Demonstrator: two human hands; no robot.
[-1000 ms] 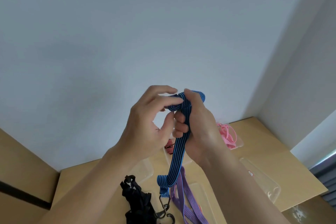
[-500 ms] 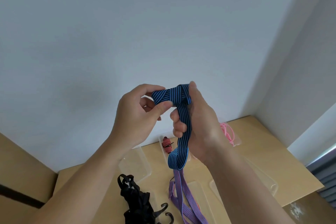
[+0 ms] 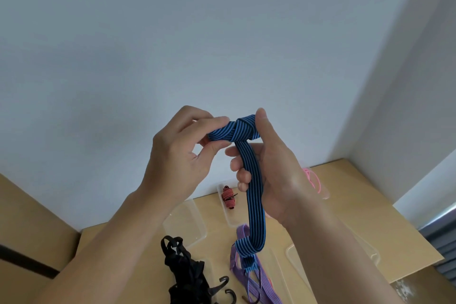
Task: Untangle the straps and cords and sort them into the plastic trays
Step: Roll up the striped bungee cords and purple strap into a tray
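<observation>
I hold a blue black-striped flat strap (image 3: 254, 195) up in front of the wall. It has a knot at its top and hangs down in a loop. My left hand (image 3: 180, 163) pinches the strap's left end beside the knot. My right hand (image 3: 271, 170) grips the hanging part, thumb up against the knot. Below on the wooden table (image 3: 345, 217) lie a purple striped strap (image 3: 256, 286) and a black strap bundle (image 3: 182, 271) with hooks. A red-black cord (image 3: 228, 197) lies in a clear tray (image 3: 223, 207), and a pink cord (image 3: 313, 179) lies in a tray at the right.
Two more clear plastic trays stand on the table, one at the left (image 3: 183, 223) and one at the right (image 3: 333, 256). A white wall rises behind the table. The table's right edge drops off beside a grey window frame (image 3: 441, 242).
The strap has been drawn further through the knot, so its hanging loop is longer. My left hand has shifted left with the strap's end. Both hands sit slightly lower.
</observation>
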